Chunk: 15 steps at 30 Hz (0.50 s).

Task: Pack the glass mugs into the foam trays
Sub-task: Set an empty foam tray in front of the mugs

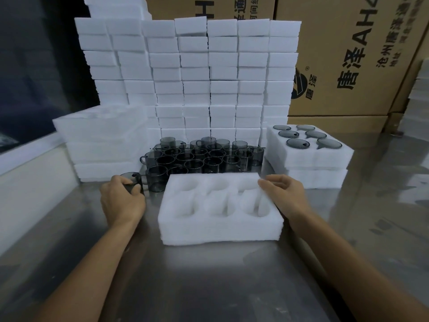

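One tray [308,151] far right was full; the near tray [218,226] held none, many mugs [202,156] remaining. The left hand [121,201] gripped a mug [132,178]; the right hand [284,194], loosely open, seemingly touched the near tray.

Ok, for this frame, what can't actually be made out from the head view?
- Mug under the left hand: fingers hide most of it, so the grip is unclear.
- Mug cluster: dark glass overlaps, count not readable.
- Lower trays of the right stack: contents covered by the filled tray.
- Carton print: cut off by the top edge.
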Tool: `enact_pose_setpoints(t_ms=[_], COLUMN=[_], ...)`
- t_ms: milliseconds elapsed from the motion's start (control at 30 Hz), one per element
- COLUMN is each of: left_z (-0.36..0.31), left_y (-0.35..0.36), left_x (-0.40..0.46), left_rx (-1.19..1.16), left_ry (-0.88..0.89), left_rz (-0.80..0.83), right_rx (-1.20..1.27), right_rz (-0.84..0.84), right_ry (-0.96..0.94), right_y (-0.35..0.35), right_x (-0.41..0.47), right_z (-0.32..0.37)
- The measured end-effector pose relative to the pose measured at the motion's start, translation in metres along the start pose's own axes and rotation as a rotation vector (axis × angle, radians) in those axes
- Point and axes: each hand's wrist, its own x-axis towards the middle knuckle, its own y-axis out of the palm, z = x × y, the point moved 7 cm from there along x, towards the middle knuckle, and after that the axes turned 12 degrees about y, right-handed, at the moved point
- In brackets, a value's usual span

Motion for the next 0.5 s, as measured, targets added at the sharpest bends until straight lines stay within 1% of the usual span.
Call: enact_pose_setpoints(t_ms=[67,133,233,300,367,433,500], left_z=[-0.003,-0.014,-0.043,-0.068,-0.093,-0.114,-0.128], left_y=[-0.006,-0.014,-0.027,-0.031,-0.031,-0.029,-0.029], left_x=[-0.003,-0.006,-0.011,-0.017,-0.028,-0.039,-0.047], left_rx=[0.010,0.019,0.003,-0.032,-0.092,-0.153,-0.205], left_ry=[0.016,0.088,0.307,0.510,0.691,0.843,0.946], left_rz=[-0.019,-0.059,-0.125,-0.112,-0.052,0.036,0.099], right_rx=[-0.008,-0.058,-0.085,-0.104,-0.154,-0.243,-0.349], right_rz=[-0.055,-0.151,-0.206,-0.182,-0.113,-0.044,0.004], right_ry=[-0.034,-0.143,-0.313,-0.417,-0.529,-0.645,-0.763], right_y=[-0.007,-0.016,-0.016,-0.007,0.007,0.019,0.028], right_x=[-0.003,-0.009,-0.027,-0.039,-0.052,-0.065,-0.076], right_z=[0.007,0.020,0.042,0.052,0.058,0.062,0.066])
